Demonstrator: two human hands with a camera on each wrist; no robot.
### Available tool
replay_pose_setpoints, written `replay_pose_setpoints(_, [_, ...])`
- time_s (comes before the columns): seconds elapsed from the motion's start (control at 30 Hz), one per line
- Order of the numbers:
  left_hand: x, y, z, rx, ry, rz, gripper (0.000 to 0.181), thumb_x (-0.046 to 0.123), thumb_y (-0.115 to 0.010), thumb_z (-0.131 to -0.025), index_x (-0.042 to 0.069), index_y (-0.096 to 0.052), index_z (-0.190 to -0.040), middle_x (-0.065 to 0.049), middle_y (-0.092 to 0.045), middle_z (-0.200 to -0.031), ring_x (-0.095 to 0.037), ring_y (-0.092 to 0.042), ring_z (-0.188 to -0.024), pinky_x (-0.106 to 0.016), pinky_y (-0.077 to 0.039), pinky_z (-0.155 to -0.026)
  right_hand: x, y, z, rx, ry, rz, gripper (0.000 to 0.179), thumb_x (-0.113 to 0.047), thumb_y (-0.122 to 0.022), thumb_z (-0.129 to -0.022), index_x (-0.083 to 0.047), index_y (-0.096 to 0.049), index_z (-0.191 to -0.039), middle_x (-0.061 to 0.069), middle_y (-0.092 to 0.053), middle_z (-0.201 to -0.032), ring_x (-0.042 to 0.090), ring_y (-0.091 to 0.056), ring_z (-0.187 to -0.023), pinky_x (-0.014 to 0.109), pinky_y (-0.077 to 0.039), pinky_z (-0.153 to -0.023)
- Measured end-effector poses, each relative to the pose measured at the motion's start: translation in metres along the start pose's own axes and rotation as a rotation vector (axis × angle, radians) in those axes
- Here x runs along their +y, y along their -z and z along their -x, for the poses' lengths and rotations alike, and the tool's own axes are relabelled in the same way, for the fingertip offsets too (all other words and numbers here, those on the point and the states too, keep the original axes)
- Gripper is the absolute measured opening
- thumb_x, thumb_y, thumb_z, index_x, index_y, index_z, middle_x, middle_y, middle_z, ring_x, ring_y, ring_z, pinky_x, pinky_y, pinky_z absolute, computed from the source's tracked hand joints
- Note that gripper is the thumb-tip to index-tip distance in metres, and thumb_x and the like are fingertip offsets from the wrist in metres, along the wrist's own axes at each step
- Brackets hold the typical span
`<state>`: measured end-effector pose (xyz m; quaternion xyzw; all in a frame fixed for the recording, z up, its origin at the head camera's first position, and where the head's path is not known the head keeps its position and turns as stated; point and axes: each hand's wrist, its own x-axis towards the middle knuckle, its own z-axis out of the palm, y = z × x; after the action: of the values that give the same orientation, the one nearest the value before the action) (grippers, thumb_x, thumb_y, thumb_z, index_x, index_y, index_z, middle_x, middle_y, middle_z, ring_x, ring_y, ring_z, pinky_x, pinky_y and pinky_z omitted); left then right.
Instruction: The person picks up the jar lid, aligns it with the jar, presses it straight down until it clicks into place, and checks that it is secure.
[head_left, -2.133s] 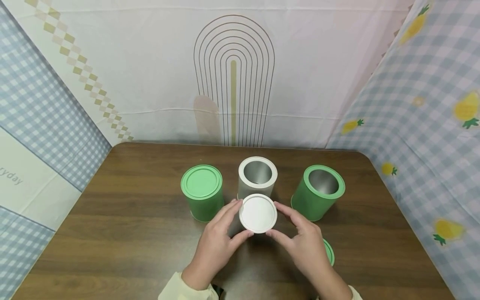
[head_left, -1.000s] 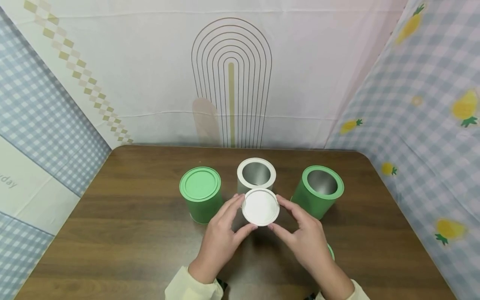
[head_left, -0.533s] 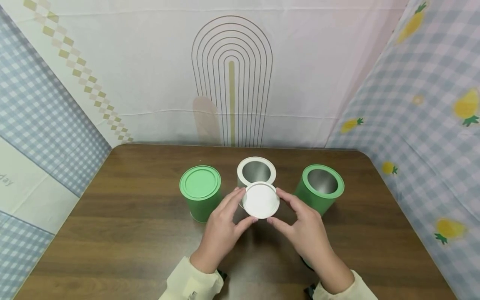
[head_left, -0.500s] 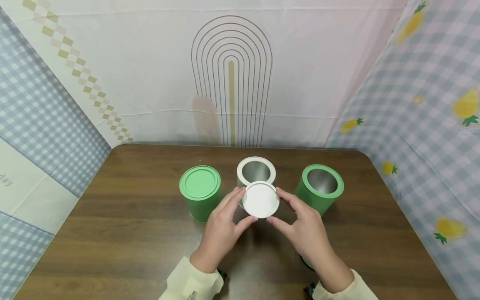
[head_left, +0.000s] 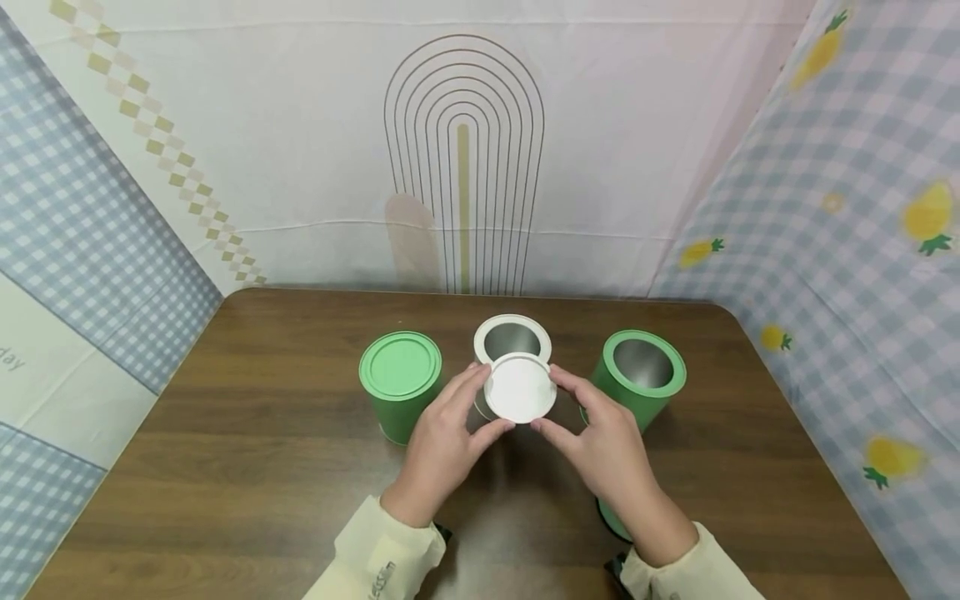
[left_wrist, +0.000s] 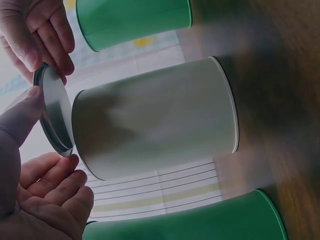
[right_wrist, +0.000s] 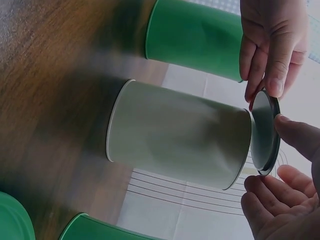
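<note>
Between both hands a round white lid (head_left: 521,387) is held level. My left hand (head_left: 444,437) pinches its left edge with thumb and fingers. The opposite edge is pinched by my right hand (head_left: 606,442). Just behind and below the lid stands a white can (head_left: 485,327), upright with its top uncovered; the lid covers the front of its mouth in the head view. In the left wrist view the lid (left_wrist: 57,107) sits beside the rim of the white can (left_wrist: 160,115), slightly tilted to it. The right wrist view shows the lid's metal underside (right_wrist: 262,127).
A green can (head_left: 401,375) with its lid on stands to the left. On the right is an uncovered green can (head_left: 630,383). A green lid (head_left: 613,521) lies on the wooden table (head_left: 262,450) near the right forearm, partly hidden. Patterned cloths hang behind and at the sides.
Both hands have carried the white lid forward, away from the body, so it overlaps more of the white can's mouth. The cans have stayed in place.
</note>
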<state>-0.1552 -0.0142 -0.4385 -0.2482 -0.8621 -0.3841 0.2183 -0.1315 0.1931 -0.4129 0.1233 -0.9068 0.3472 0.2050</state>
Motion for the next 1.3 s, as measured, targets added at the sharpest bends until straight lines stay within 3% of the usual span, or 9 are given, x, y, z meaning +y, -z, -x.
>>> replay_pose_setpoints(0.87, [-0.003, 0.001, -0.016, -0.050, 0.000, -0.062, 0.067, 0.023, -0.086, -0.081, -0.001, -0.057, -0.137, -0.017, -0.059, -0.138, -0.029, -0.056, -0.130, -0.043, -0.052, -0.099, 0.001, -0.004, -0.013, -0.034, -0.038, 0.011, 0.064, -0.016, -0.089, -0.076, -0.004, -0.063, -0.133, 0.009, -0.067, -0.131, 0.028, -0.063, -0.120, 0.049, -0.055, -0.091])
replay_pose_setpoints(1.13, [-0.002, 0.002, -0.021, -0.098, 0.052, -0.074, 0.068, 0.023, -0.084, -0.083, 0.000, -0.055, -0.140, -0.017, -0.058, -0.141, -0.028, -0.056, -0.130, -0.043, -0.050, -0.102, 0.002, -0.005, -0.017, -0.033, -0.033, 0.022, 0.064, -0.015, -0.090, -0.075, -0.003, -0.063, -0.132, 0.010, -0.066, -0.131, 0.028, -0.063, -0.120, 0.049, -0.054, -0.092])
replay_pose_setpoints(1.3, [0.000, 0.001, -0.023, -0.093, 0.069, -0.069, 0.068, 0.022, -0.084, -0.083, 0.000, -0.055, -0.140, -0.018, -0.058, -0.140, -0.030, -0.056, -0.129, -0.044, -0.051, -0.101, 0.002, -0.006, -0.020, -0.035, -0.039, 0.028, 0.063, -0.015, -0.090, -0.075, -0.003, -0.063, -0.132, 0.010, -0.066, -0.132, 0.029, -0.064, -0.119, 0.049, -0.055, -0.091])
